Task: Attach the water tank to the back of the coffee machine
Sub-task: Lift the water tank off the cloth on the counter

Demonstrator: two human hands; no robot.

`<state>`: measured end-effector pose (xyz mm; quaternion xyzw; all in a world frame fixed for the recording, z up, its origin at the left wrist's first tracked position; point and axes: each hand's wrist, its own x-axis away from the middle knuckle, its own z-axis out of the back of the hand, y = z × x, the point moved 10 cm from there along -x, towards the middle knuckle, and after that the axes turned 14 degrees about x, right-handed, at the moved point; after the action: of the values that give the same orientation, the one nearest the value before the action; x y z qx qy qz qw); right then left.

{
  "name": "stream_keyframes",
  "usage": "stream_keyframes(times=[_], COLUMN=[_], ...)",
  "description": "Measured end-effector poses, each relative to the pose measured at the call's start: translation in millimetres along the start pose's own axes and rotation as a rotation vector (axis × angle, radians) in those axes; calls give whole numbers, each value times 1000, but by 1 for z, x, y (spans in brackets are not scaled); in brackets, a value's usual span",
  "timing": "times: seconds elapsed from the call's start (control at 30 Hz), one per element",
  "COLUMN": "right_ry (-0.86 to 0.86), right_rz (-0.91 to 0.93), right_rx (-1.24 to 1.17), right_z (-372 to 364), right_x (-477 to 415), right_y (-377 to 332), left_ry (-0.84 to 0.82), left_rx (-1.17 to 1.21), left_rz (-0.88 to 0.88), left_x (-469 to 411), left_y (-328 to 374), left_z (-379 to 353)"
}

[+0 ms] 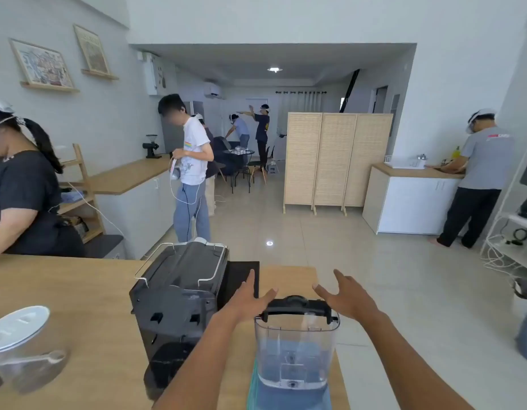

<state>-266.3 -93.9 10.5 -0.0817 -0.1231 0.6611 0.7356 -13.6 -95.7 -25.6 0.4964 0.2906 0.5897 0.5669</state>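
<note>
The clear water tank [294,347] with a black lid and handle stands upright on a blue-green cloth near the table's front right, partly filled with water. The black coffee machine [179,294] sits to its left, its back side turned toward me. My left hand [250,297] hovers open just left of the tank's lid, between tank and machine. My right hand [345,294] hovers open at the right of the lid, fingers spread. Neither hand grips the tank.
A black tray [241,276] lies behind the machine's right side. A clear jar with a white lid [19,329] stands at the front left. The wooden table's [64,291] right edge runs close to the tank. A person sits at the left; others stand farther off.
</note>
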Motion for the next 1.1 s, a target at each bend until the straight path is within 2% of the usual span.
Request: stream_keyframes(times=[0.3,0.43,0.67,0.83,0.97,1.1], right_ry=[-88,-71,26,111,92,80], right_rz=[-59,-52,35,117,95,58], right_rx=[-278,-313,-543,-576,-649,-706], right_z=[-46,-50,-46,-33,-36,-41], right_x=[10,11,13,17,19,18], right_y=[15,17,14,7,6,7], left_ry=[40,83,146,249,281,272], left_rx=[161,232,298,206,231,218], left_rz=[177,100,-41,-248,-389,-368], left_x=[-6,-6,3,8,17,19], left_y=[-43,-45,-37,-23,-5,8], left_z=[-20,-21,-14,0,2,-6])
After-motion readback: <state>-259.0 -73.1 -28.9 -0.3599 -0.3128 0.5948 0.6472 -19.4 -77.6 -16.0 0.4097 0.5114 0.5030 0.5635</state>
